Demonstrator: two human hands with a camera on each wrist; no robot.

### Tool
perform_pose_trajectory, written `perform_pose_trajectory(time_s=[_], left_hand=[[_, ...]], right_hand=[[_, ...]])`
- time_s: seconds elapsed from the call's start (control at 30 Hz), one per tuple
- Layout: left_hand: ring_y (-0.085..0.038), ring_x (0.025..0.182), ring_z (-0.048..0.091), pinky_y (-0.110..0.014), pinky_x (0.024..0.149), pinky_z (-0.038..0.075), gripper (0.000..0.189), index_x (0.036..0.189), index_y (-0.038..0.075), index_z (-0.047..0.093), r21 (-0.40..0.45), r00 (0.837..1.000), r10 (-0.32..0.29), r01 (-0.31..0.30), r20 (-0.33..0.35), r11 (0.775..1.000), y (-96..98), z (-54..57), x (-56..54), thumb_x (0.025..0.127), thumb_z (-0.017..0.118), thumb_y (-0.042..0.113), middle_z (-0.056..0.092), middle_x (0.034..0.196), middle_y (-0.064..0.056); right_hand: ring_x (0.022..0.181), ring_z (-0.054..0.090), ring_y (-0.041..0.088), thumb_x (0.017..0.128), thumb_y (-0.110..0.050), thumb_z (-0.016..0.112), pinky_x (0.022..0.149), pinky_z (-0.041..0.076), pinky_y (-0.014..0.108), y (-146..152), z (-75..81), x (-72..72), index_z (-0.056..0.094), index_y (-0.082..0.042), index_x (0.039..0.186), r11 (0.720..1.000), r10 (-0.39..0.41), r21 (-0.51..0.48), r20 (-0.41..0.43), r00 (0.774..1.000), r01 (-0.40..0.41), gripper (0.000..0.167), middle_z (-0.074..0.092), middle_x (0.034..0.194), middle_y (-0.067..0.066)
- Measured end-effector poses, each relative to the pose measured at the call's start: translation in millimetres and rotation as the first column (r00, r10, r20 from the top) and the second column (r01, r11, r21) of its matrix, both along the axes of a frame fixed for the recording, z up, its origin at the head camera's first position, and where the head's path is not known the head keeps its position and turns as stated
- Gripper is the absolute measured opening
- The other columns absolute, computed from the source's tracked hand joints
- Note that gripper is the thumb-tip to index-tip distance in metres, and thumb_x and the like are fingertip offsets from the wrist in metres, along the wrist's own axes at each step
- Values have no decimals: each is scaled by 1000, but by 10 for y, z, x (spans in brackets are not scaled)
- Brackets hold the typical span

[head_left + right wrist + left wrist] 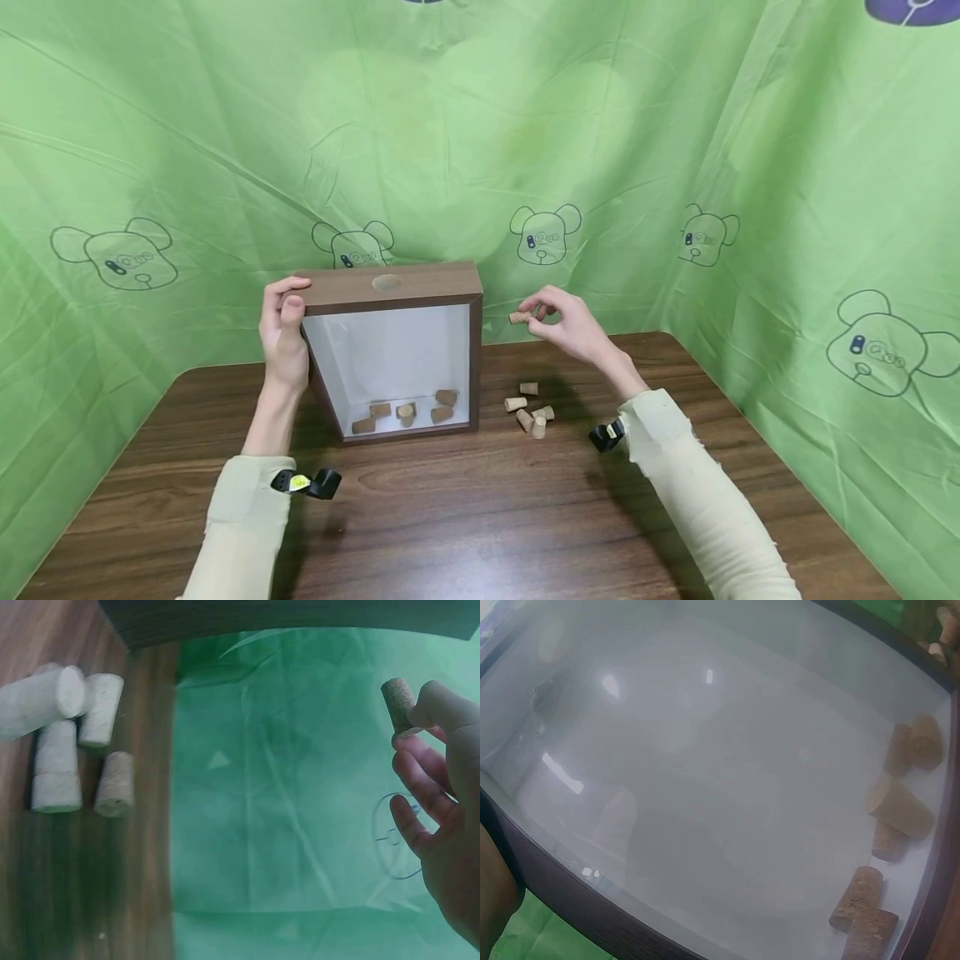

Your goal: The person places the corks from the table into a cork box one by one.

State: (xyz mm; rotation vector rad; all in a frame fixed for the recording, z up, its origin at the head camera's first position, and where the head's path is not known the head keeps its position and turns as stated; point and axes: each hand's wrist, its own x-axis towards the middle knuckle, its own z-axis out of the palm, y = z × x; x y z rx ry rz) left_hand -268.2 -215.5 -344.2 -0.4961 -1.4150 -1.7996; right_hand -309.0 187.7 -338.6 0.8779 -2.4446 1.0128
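Observation:
A brown wooden shadow box (476, 367) with a clear front stands upright on the table. Its top edge has a round hole (387, 282). Inside, several corks (407, 412) lie along the bottom; the left wrist view shows these corks (900, 810) through the glare on the front. My left hand (285, 337) grips the box's upper left corner, thumb in front. To the right of the box and above the table, my right hand (566, 325) pinches one cork (518, 317) between thumb and fingers. The right wrist view shows that cork (398, 703) at the fingertips.
Several loose corks (525, 419) lie in a small group on the wooden table (465, 500), right of the box and below my right hand. Green cloth (450, 167) with printed bear heads hangs behind the table and along its sides.

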Motion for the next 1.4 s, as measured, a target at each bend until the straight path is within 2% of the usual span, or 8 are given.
perform_pose_trajectory(time_s=[0.27, 0.4, 0.57, 0.7, 0.87, 1.03, 1.27, 1.4], left_hand=[[-16, 117, 47, -25, 99, 29, 29, 112, 13, 66, 4, 1000, 1, -1, 1, 1000, -18, -7, 0, 94, 63, 35, 59, 122, -2], [-17, 118, 47, -25, 99, 29, 29, 112, 12, 66, 0, 1000, 6, -6, 3, 1000, -17, -6, 3, 94, 62, 34, 59, 122, -2], [-19, 124, 46, -27, 104, 28, 28, 112, 13, 66, -1, 1000, 3, -3, 7, 1000, -15, -18, -8, 94, 62, 33, 59, 123, -1], [-20, 127, 44, -28, 105, 27, 28, 113, 12, 66, -3, 1000, 10, -10, 12, 1000, -18, -27, -16, 94, 61, 33, 60, 122, -1], [-21, 128, 44, -29, 106, 27, 29, 114, 11, 66, -9, 1000, 6, -6, 14, 1000, -19, -26, -17, 95, 61, 33, 60, 122, -1], [-21, 129, 44, -29, 106, 26, 29, 114, 12, 66, -7, 1000, 3, -3, 14, 1000, -17, -13, -8, 95, 61, 33, 60, 123, -1], [-20, 126, 45, -27, 104, 27, 29, 113, 12, 66, -5, 1000, 5, -5, 9, 1000, -16, -8, 1, 95, 61, 34, 59, 123, -1], [-19, 124, 46, -27, 104, 27, 28, 113, 12, 66, -6, 1000, -1, 1, 4, 1000, -10, -3, 7, 95, 61, 33, 59, 124, -1]], right_hand=[[85, 60, 18, 83, -1, 68, 79, 47, 27, -36, 161, 49, 73, -14, 106, 997, 56, -50, -164, 985, -65, 27, 69, 103, 0], [85, 59, 13, 82, 2, 67, 79, 50, 31, -65, 249, 88, 73, -11, 106, 993, 85, -60, -226, 970, -101, 27, 70, 106, 3], [83, 59, 14, 80, 6, 66, 78, 51, 35, -98, 366, 143, 73, -7, 106, 984, 122, -88, -288, 950, -153, 30, 71, 106, 7], [82, 58, 14, 80, 8, 66, 76, 50, 32, -138, 450, 165, 73, -5, 106, 979, 140, -88, -351, 926, -182, 30, 70, 106, 9], [79, 57, 16, 79, 12, 66, 73, 47, 25, -201, 566, 202, 72, -3, 107, 975, 164, -63, -447, 879, -214, 33, 70, 106, 11], [77, 56, 17, 79, 14, 66, 70, 46, 26, -276, 685, 225, 73, -3, 107, 968, 185, -48, -522, 833, -245, 34, 71, 105, 9], [75, 54, 19, 81, 12, 67, 69, 45, 26, -424, 831, 258, 72, -3, 109, 961, 213, -29, -554, 805, -275, 33, 70, 107, 9], [75, 54, 13, 82, 10, 67, 68, 45, 24, -552, 920, 296, 72, -2, 107, 960, 225, -3, -583, 781, -279, 28, 70, 105, 10]])
